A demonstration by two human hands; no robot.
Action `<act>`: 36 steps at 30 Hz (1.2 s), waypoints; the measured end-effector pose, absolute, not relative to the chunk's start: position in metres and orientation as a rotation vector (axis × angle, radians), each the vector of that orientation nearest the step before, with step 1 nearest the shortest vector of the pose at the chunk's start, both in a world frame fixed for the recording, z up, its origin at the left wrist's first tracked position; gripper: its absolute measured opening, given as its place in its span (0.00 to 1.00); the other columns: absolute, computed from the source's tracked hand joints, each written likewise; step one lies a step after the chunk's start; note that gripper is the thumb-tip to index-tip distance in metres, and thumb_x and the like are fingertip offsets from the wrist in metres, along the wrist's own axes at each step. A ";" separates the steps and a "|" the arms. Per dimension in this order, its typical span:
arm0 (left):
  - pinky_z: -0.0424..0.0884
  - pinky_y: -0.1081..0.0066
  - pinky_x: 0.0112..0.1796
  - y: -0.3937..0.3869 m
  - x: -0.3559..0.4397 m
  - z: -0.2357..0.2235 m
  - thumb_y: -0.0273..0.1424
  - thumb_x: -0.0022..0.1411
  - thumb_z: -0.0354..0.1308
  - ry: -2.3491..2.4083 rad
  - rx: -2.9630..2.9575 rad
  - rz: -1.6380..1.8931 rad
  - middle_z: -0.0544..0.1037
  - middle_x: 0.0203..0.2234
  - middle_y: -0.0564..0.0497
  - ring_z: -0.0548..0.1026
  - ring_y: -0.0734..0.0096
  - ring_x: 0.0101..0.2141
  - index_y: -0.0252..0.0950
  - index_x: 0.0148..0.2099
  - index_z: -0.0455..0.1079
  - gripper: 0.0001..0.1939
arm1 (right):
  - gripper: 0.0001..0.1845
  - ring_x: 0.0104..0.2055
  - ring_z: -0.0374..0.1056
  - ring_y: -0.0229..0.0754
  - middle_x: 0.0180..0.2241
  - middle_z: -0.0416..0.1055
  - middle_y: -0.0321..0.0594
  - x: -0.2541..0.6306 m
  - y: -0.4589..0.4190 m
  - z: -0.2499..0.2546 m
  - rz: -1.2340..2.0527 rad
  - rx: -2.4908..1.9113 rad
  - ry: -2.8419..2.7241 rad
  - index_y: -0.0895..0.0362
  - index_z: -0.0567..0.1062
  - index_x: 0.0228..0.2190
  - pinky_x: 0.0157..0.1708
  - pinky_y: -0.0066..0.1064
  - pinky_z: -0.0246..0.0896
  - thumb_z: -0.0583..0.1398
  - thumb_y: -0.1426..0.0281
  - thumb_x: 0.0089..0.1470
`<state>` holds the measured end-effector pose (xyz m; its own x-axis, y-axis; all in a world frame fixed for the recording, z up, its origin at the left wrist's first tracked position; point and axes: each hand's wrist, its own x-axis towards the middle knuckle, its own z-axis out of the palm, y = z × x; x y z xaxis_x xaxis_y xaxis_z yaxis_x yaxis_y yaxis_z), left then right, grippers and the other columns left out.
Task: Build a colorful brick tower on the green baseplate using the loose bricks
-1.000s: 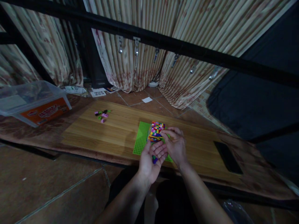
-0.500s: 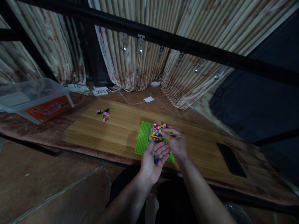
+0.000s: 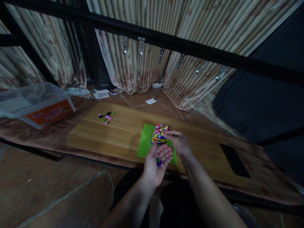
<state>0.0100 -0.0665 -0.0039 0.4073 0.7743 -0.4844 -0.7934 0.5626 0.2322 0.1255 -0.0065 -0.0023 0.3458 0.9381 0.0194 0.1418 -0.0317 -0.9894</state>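
Observation:
My left hand (image 3: pixel 155 164) is turned palm up, with its fingers loosely cupped. A few small building bricks (image 3: pixel 159 162), purple and dark green, lie in its palm. Just beyond it, a many-coloured block of building bricks (image 3: pixel 160 130) stands on a green studded baseplate (image 3: pixel 145 142). My right hand (image 3: pixel 178 142) is at the block's right side, thumb and fingertips pinched together at its upper edge. Whatever is between those fingertips is too small to make out. Both hands hide part of the baseplate, and the right hides the block's right side.
Loose pink, green and dark bricks (image 3: pixel 106 117) lie on the wooden board (image 3: pixel 118 136) to the left. A clear plastic box (image 3: pixel 49 107) with an orange label sits at far left. A black phone-like slab (image 3: pixel 234 160) lies at right. A dark metal bar (image 3: pixel 152 33) crosses above.
My right fingertips have shifted slightly at the block's upper right edge, and the hand sits a little lower. The left hand stays palm up with the bricks in it.

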 end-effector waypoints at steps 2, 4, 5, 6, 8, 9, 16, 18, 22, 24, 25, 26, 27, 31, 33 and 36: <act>0.70 0.67 0.45 -0.066 0.009 -0.003 0.43 0.63 0.51 0.591 -0.039 0.987 0.78 0.38 0.38 0.76 0.63 0.40 0.28 0.39 0.74 0.21 | 0.11 0.27 0.71 0.40 0.24 0.78 0.38 0.124 -0.006 -0.002 0.859 -1.469 -1.043 0.57 0.80 0.23 0.33 0.35 0.66 0.69 0.65 0.32; 0.69 0.66 0.47 -0.066 0.008 -0.001 0.44 0.63 0.50 0.568 -0.033 0.990 0.77 0.40 0.38 0.76 0.62 0.42 0.28 0.40 0.74 0.22 | 0.11 0.27 0.71 0.40 0.24 0.77 0.38 0.124 -0.007 -0.001 0.834 -1.478 -1.053 0.57 0.80 0.23 0.32 0.35 0.65 0.69 0.65 0.33; 0.69 0.65 0.48 -0.066 0.008 -0.001 0.44 0.63 0.50 0.549 -0.026 0.993 0.77 0.41 0.37 0.75 0.61 0.43 0.28 0.41 0.74 0.23 | 0.11 0.28 0.71 0.41 0.25 0.77 0.39 0.124 -0.008 -0.001 0.820 -1.482 -1.056 0.57 0.80 0.24 0.33 0.35 0.65 0.69 0.65 0.34; 0.68 0.65 0.48 -0.066 0.007 -0.001 0.45 0.62 0.50 0.529 -0.020 0.996 0.77 0.42 0.37 0.75 0.60 0.44 0.28 0.42 0.73 0.24 | 0.11 0.30 0.71 0.41 0.27 0.78 0.39 0.124 -0.010 0.000 0.796 -1.485 -1.065 0.57 0.80 0.25 0.35 0.35 0.65 0.69 0.65 0.35; 0.68 0.65 0.49 -0.067 0.006 -0.001 0.46 0.62 0.50 0.484 -0.007 0.997 0.76 0.43 0.36 0.74 0.59 0.46 0.28 0.44 0.73 0.25 | 0.10 0.36 0.71 0.43 0.31 0.77 0.41 0.126 -0.019 0.002 0.694 -1.471 -1.097 0.56 0.80 0.27 0.39 0.36 0.64 0.68 0.65 0.39; 0.67 0.64 0.49 -0.067 0.006 -0.001 0.47 0.61 0.50 0.458 -0.002 0.997 0.76 0.43 0.36 0.73 0.58 0.47 0.28 0.45 0.72 0.26 | 0.09 0.39 0.70 0.44 0.34 0.76 0.41 0.127 -0.027 0.004 0.628 -1.453 -1.125 0.55 0.80 0.28 0.40 0.37 0.64 0.67 0.65 0.41; 0.66 0.65 0.50 -0.069 0.003 0.004 0.48 0.62 0.48 0.339 0.019 0.984 0.75 0.45 0.38 0.72 0.60 0.48 0.30 0.48 0.70 0.27 | 0.08 0.43 0.69 0.42 0.39 0.73 0.39 0.123 -0.097 0.020 0.673 -1.369 -1.687 0.50 0.79 0.36 0.44 0.38 0.65 0.60 0.69 0.54; 0.65 0.63 0.52 -0.069 0.002 0.005 0.49 0.62 0.47 0.309 0.025 0.961 0.73 0.48 0.37 0.71 0.59 0.50 0.29 0.51 0.69 0.29 | 0.10 0.46 0.68 0.44 0.41 0.72 0.40 0.119 -0.108 0.021 0.626 -1.409 -1.785 0.50 0.78 0.39 0.46 0.40 0.65 0.59 0.70 0.55; 0.63 0.62 0.54 -0.069 0.001 0.005 0.49 0.62 0.48 0.316 0.012 0.947 0.72 0.50 0.36 0.70 0.58 0.51 0.28 0.53 0.67 0.30 | 0.09 0.46 0.67 0.45 0.39 0.72 0.40 0.113 -0.113 0.019 0.555 -1.449 -1.831 0.50 0.77 0.38 0.46 0.40 0.64 0.59 0.72 0.56; 0.62 0.62 0.54 -0.069 0.001 0.004 0.49 0.62 0.48 0.341 0.014 0.949 0.72 0.50 0.36 0.70 0.58 0.51 0.28 0.53 0.67 0.29 | 0.09 0.45 0.67 0.45 0.38 0.72 0.39 0.112 -0.114 0.018 0.537 -1.459 -1.855 0.50 0.77 0.37 0.45 0.39 0.65 0.58 0.73 0.56; 0.62 0.62 0.54 -0.069 0.001 0.004 0.48 0.62 0.48 0.355 0.018 0.949 0.72 0.51 0.36 0.70 0.57 0.51 0.28 0.53 0.67 0.29 | 0.10 0.44 0.67 0.45 0.38 0.72 0.40 0.111 -0.114 0.018 0.528 -1.467 -1.875 0.51 0.77 0.38 0.44 0.39 0.65 0.58 0.73 0.56; 0.62 0.62 0.54 -0.069 0.001 0.003 0.48 0.62 0.48 0.369 0.020 0.947 0.72 0.50 0.36 0.70 0.57 0.52 0.28 0.52 0.68 0.29 | 0.09 0.43 0.67 0.45 0.38 0.72 0.40 0.111 -0.114 0.018 0.519 -1.477 -1.893 0.51 0.77 0.37 0.44 0.39 0.65 0.58 0.74 0.56; 0.62 0.62 0.54 -0.069 0.002 0.003 0.48 0.62 0.48 0.381 0.021 0.944 0.72 0.50 0.36 0.69 0.57 0.52 0.28 0.52 0.68 0.29 | 0.09 0.43 0.67 0.45 0.37 0.72 0.40 0.111 -0.113 0.018 0.513 -1.488 -1.906 0.52 0.76 0.36 0.42 0.39 0.65 0.58 0.74 0.55; 0.62 0.61 0.54 -0.069 0.003 0.003 0.48 0.62 0.48 0.398 0.031 0.926 0.73 0.49 0.36 0.69 0.56 0.52 0.29 0.49 0.70 0.27 | 0.07 0.39 0.68 0.43 0.34 0.72 0.39 0.112 -0.111 0.016 0.495 -1.523 -1.876 0.53 0.75 0.29 0.39 0.37 0.66 0.58 0.76 0.54; 0.62 0.61 0.54 -0.069 0.003 0.003 0.48 0.62 0.48 0.400 0.047 0.922 0.73 0.48 0.36 0.69 0.56 0.53 0.29 0.48 0.70 0.27 | 0.09 0.39 0.68 0.43 0.34 0.72 0.39 0.113 -0.110 0.015 0.475 -1.527 -1.875 0.53 0.75 0.29 0.39 0.37 0.66 0.57 0.76 0.54; 0.62 0.62 0.54 -0.069 0.003 0.001 0.48 0.62 0.49 0.418 0.058 0.926 0.74 0.48 0.37 0.69 0.56 0.53 0.29 0.47 0.71 0.27 | 0.11 0.39 0.68 0.43 0.35 0.72 0.39 0.113 -0.110 0.014 0.455 -1.487 -1.923 0.53 0.76 0.33 0.41 0.38 0.66 0.55 0.77 0.55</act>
<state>0.0034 -0.0692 0.0014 0.5271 0.7853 -0.3248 -0.7631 0.6056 0.2256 0.1127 -0.1097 0.0137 -0.1392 0.9484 0.2849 0.7204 0.2944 -0.6280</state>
